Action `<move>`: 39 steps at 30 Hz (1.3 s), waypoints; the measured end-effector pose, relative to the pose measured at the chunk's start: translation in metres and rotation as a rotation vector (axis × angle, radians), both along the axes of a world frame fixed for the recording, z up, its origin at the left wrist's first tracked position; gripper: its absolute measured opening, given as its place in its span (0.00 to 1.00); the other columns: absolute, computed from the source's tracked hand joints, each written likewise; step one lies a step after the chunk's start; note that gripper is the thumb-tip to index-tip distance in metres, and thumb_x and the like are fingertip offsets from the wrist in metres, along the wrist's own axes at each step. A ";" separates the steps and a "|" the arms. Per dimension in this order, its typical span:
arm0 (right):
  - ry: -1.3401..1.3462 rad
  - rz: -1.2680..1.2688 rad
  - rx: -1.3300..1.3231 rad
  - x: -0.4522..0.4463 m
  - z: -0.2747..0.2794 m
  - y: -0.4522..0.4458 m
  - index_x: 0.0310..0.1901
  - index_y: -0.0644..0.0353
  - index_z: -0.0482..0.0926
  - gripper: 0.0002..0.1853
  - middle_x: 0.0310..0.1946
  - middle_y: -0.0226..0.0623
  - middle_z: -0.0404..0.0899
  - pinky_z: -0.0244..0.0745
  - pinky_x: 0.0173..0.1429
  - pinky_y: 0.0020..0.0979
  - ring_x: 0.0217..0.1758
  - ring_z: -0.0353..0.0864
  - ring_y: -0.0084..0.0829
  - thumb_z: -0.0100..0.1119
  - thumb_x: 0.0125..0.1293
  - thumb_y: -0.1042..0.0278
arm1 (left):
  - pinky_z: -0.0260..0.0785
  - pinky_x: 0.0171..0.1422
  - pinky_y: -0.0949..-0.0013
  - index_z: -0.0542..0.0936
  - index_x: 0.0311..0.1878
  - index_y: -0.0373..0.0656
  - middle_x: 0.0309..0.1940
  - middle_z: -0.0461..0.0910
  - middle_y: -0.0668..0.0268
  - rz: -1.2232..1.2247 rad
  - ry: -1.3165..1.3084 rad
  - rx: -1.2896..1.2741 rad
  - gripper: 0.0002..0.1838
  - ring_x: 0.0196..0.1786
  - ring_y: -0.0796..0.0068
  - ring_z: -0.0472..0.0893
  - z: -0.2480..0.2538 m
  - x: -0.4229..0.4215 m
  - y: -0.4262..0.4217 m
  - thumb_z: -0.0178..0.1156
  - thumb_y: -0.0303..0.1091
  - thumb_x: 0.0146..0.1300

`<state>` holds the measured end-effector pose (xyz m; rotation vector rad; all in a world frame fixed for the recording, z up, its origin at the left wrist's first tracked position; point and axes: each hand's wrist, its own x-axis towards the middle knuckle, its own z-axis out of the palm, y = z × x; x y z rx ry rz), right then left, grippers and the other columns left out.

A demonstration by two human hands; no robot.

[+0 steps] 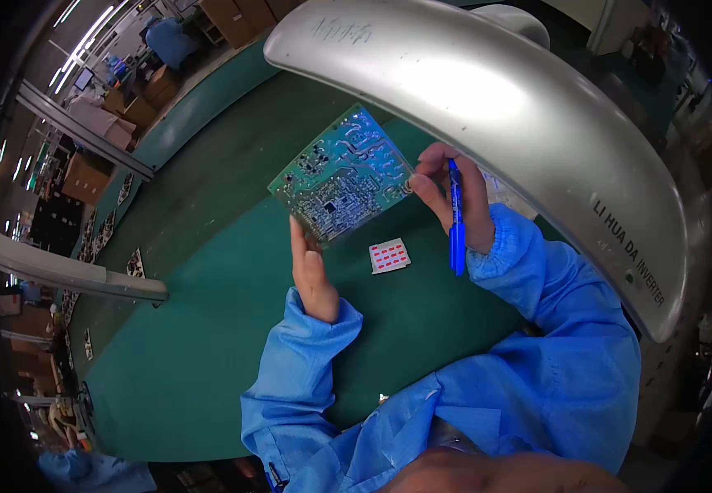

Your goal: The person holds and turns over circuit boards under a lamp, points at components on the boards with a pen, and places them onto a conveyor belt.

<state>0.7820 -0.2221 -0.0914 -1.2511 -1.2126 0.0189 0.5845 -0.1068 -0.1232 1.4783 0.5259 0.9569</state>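
A green circuit board is held up at a tilt above the green table, its face crowded with solder joints and small parts. My left hand grips its lower left edge, fingers partly behind the board. At the board's right corner is my right hand, with thumb and fingertips at the edge. That same hand holds a blue marker pen, which points downward along the palm. Below the board, a small white sheet of red arrow stickers lies on the table.
A large silver lamp head hangs close over the right hand. The green tabletop curves around me. From the left reaches a pale metal arm. Several other boards lie along the left, and a person in blue sits far back.
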 end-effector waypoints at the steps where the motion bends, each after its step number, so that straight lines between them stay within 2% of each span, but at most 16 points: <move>1: 0.135 0.050 0.054 0.001 -0.003 0.004 0.50 0.61 0.68 0.16 0.41 0.33 0.70 0.72 0.47 0.24 0.42 0.73 0.22 0.58 0.62 0.81 | 0.48 0.72 0.60 0.49 0.72 0.35 0.70 0.55 0.56 0.008 -0.009 0.172 0.41 0.70 0.60 0.59 0.006 0.001 -0.007 0.40 0.59 0.67; 2: -0.047 -0.151 -0.101 0.004 -0.011 0.004 0.50 0.60 0.67 0.16 0.43 0.31 0.67 0.71 0.48 0.22 0.42 0.71 0.21 0.56 0.63 0.83 | 0.45 0.73 0.63 0.47 0.71 0.30 0.70 0.52 0.51 0.019 -0.018 0.345 0.39 0.71 0.60 0.56 0.010 0.000 -0.010 0.46 0.50 0.69; 3: -0.049 -0.152 -0.095 0.005 -0.014 0.005 0.50 0.60 0.67 0.16 0.43 0.31 0.67 0.71 0.48 0.22 0.42 0.71 0.21 0.56 0.63 0.83 | 0.47 0.73 0.63 0.48 0.71 0.30 0.71 0.50 0.51 0.039 -0.012 0.454 0.38 0.71 0.61 0.56 0.002 -0.001 -0.004 0.49 0.46 0.68; 5: 0.001 -0.068 -0.059 0.003 -0.014 0.008 0.50 0.60 0.67 0.15 0.40 0.31 0.68 0.71 0.46 0.22 0.40 0.70 0.20 0.57 0.63 0.81 | 0.49 0.72 0.63 0.47 0.71 0.30 0.70 0.51 0.50 0.077 0.041 0.481 0.38 0.71 0.60 0.57 0.006 -0.001 -0.006 0.48 0.46 0.68; 6: -0.002 -0.066 -0.055 0.001 -0.013 0.007 0.50 0.60 0.67 0.15 0.40 0.31 0.68 0.71 0.46 0.22 0.40 0.70 0.20 0.57 0.63 0.81 | 0.50 0.71 0.63 0.46 0.71 0.30 0.69 0.52 0.49 0.049 -0.057 0.393 0.40 0.70 0.60 0.58 0.009 0.003 -0.009 0.50 0.47 0.67; 8: 0.096 0.036 -0.048 -0.002 -0.009 0.004 0.49 0.60 0.67 0.15 0.37 0.31 0.68 0.69 0.45 0.21 0.39 0.69 0.19 0.58 0.62 0.81 | 0.51 0.71 0.63 0.46 0.71 0.31 0.69 0.53 0.50 0.069 -0.069 0.425 0.41 0.70 0.60 0.58 0.003 0.003 -0.005 0.51 0.47 0.66; 10: 0.067 0.043 -0.016 -0.003 -0.010 0.003 0.49 0.60 0.67 0.15 0.37 0.31 0.68 0.68 0.44 0.21 0.38 0.68 0.19 0.58 0.62 0.80 | 0.53 0.69 0.63 0.43 0.72 0.32 0.68 0.54 0.50 0.129 -0.007 0.558 0.45 0.68 0.60 0.60 -0.002 -0.001 0.004 0.53 0.51 0.65; 16: 0.031 0.110 0.002 -0.011 -0.009 -0.001 0.48 0.59 0.65 0.14 0.36 0.32 0.68 0.65 0.42 0.22 0.36 0.66 0.19 0.57 0.63 0.80 | 0.54 0.69 0.63 0.38 0.72 0.32 0.68 0.53 0.51 0.095 -0.113 0.500 0.51 0.67 0.61 0.62 0.002 -0.004 0.005 0.53 0.58 0.63; 28: 0.077 0.167 0.061 -0.007 -0.008 0.002 0.46 0.60 0.64 0.14 0.35 0.34 0.67 0.65 0.41 0.22 0.35 0.65 0.20 0.57 0.63 0.79 | 0.54 0.69 0.64 0.38 0.72 0.32 0.67 0.55 0.50 0.126 -0.085 0.593 0.50 0.66 0.61 0.62 -0.009 0.003 0.013 0.53 0.57 0.63; 34: 0.151 0.173 0.058 -0.007 -0.014 0.011 0.48 0.59 0.65 0.14 0.36 0.33 0.67 0.65 0.42 0.21 0.36 0.66 0.19 0.56 0.63 0.79 | 0.59 0.67 0.64 0.37 0.72 0.33 0.67 0.55 0.49 0.100 -0.125 0.598 0.49 0.65 0.61 0.65 -0.009 0.003 0.016 0.54 0.53 0.64; 36: 0.248 0.139 0.045 -0.006 -0.020 0.016 0.50 0.62 0.69 0.16 0.35 0.34 0.70 0.75 0.40 0.25 0.35 0.73 0.22 0.60 0.62 0.78 | 0.59 0.66 0.64 0.38 0.72 0.32 0.67 0.56 0.49 0.089 -0.129 0.567 0.49 0.64 0.61 0.66 -0.009 0.003 0.015 0.54 0.53 0.64; 39: 0.388 0.238 0.079 -0.010 -0.017 0.021 0.51 0.62 0.67 0.16 0.34 0.34 0.69 0.75 0.35 0.23 0.32 0.72 0.21 0.57 0.63 0.80 | 0.60 0.66 0.64 0.39 0.72 0.32 0.66 0.57 0.49 0.122 -0.094 0.631 0.48 0.63 0.61 0.67 -0.013 0.001 0.021 0.55 0.52 0.64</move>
